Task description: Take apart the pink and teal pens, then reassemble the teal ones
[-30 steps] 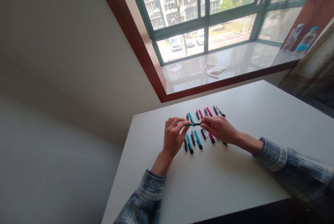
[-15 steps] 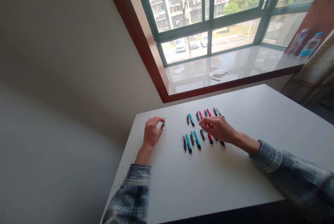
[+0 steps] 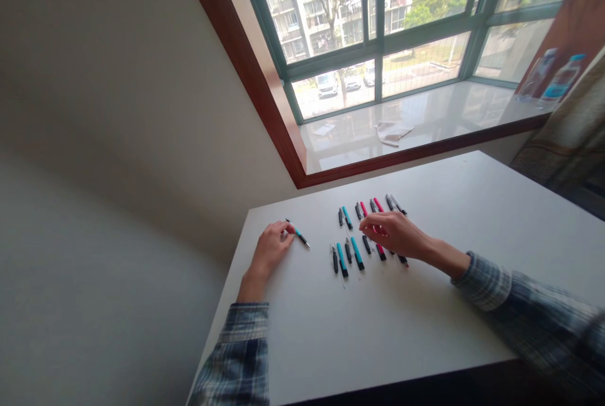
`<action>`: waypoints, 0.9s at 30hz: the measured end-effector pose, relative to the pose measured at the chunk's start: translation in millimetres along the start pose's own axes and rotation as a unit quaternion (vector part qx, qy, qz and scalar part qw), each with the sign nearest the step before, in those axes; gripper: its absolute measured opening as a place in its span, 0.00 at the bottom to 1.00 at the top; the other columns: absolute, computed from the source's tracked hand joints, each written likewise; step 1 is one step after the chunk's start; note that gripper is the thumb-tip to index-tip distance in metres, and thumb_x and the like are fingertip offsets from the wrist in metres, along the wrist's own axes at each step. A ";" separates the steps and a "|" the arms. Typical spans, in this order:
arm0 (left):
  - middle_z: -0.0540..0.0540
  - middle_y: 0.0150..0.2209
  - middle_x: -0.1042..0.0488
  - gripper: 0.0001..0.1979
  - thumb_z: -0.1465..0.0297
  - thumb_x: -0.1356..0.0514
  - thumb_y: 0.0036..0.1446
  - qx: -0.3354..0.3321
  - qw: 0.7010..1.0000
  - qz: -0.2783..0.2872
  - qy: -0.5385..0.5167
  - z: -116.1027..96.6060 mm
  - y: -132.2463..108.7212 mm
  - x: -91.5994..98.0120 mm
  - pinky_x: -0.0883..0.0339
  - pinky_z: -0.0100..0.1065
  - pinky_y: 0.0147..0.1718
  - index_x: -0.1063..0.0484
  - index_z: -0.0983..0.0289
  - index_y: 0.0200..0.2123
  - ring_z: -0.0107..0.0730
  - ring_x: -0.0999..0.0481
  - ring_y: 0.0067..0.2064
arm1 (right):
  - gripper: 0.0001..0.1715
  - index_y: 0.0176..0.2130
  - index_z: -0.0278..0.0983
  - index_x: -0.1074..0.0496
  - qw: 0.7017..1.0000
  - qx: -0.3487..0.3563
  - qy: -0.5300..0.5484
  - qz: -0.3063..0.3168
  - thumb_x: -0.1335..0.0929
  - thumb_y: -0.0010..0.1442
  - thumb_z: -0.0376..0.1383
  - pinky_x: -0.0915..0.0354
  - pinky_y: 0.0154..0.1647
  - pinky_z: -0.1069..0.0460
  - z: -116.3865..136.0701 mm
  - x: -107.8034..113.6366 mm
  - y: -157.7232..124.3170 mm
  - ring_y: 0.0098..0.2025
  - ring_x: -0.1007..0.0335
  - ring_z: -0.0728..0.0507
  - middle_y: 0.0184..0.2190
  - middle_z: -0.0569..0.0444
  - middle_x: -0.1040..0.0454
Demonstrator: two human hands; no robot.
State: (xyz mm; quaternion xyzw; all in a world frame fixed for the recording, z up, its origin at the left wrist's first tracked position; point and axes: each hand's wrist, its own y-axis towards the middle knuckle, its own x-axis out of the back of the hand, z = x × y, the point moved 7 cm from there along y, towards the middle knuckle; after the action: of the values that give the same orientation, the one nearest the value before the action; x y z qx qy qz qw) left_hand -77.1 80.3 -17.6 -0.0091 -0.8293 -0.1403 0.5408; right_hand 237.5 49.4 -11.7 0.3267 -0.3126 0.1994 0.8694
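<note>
On the left part of the white table, my left hand is closed with its fingertips at a slim teal-and-black pen. The pen slants down to the right, its pale tip pointing away from my fingers. My right hand is held over the laid-out pen parts, fingers bent and drawn together; whatever is between them is hidden. Beneath and around it are pink barrels and dark grips. Left of it lie teal barrels, black grips and thin clear refills.
Behind the table runs a window sill with a crumpled cloth on it. Two plastic bottles stand at its right end, beside a curtain. A bare wall borders the left side.
My left hand has shifted slightly left and down. The pen, seen nearly upright and short before, now slants down to the right at full length. My right hand has barely moved.
</note>
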 end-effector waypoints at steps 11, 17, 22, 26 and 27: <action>0.52 0.30 0.24 0.14 0.56 0.42 0.64 0.019 0.999 0.047 0.017 -23.4 -2.6 -10.6 0.39 0.34 0.33 0.22 0.58 0.36 0.37 0.26 0.33 | 0.11 0.41 0.37 0.22 1.000 -0.006 -0.004 0.016 0.34 0.71 0.36 0.36 0.29 0.54 5.6 -2.9 0.4 0.27 0.28 0.48 0.31 0.52 0.20; 0.51 0.29 0.25 0.06 0.65 0.40 0.58 0.046 0.996 0.054 0.047 -20.4 -2.9 -9.3 0.41 0.33 0.31 0.25 0.59 0.33 0.35 0.27 0.33 | 0.10 0.41 0.38 0.22 0.999 -0.012 -0.016 0.030 0.33 0.70 0.36 0.35 0.31 0.54 2.1 -5.8 -2.1 0.28 0.27 0.48 0.30 0.53 0.20; 0.51 0.31 0.24 0.05 0.66 0.41 0.57 0.051 0.996 0.056 0.054 -22.7 -4.3 -8.8 0.42 0.33 0.31 0.25 0.58 0.34 0.35 0.27 0.33 | 0.10 0.41 0.38 0.22 0.999 -0.013 -0.009 0.041 0.34 0.70 0.35 0.36 0.31 0.55 0.3 -9.0 -2.8 0.28 0.28 0.48 0.30 0.54 0.20; 0.52 0.31 0.23 0.06 0.64 0.41 0.59 0.036 0.996 0.052 0.055 -32.8 -5.4 -10.4 0.42 0.34 0.32 0.25 0.58 0.34 0.36 0.27 0.33 | 0.10 0.41 0.38 0.21 0.999 -0.013 -0.014 0.042 0.34 0.70 0.35 0.37 0.30 0.55 1.6 -10.3 -1.7 0.27 0.29 0.48 0.28 0.54 0.21; 0.51 0.31 0.23 0.06 0.64 0.41 0.59 0.036 0.996 0.050 0.057 -34.7 -5.5 -10.6 0.42 0.34 0.32 0.25 0.57 0.34 0.36 0.27 0.33 | 0.10 0.41 0.38 0.21 0.999 -0.013 -0.015 0.044 0.34 0.70 0.35 0.37 0.29 0.55 2.0 -10.8 -1.5 0.27 0.29 0.48 0.28 0.54 0.21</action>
State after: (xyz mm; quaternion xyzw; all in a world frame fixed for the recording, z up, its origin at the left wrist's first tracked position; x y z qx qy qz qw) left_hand -42.6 68.1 -15.3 -0.0234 -0.8004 -0.0831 0.5932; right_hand 229.7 45.5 -18.5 0.3040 -0.3420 0.2282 0.8594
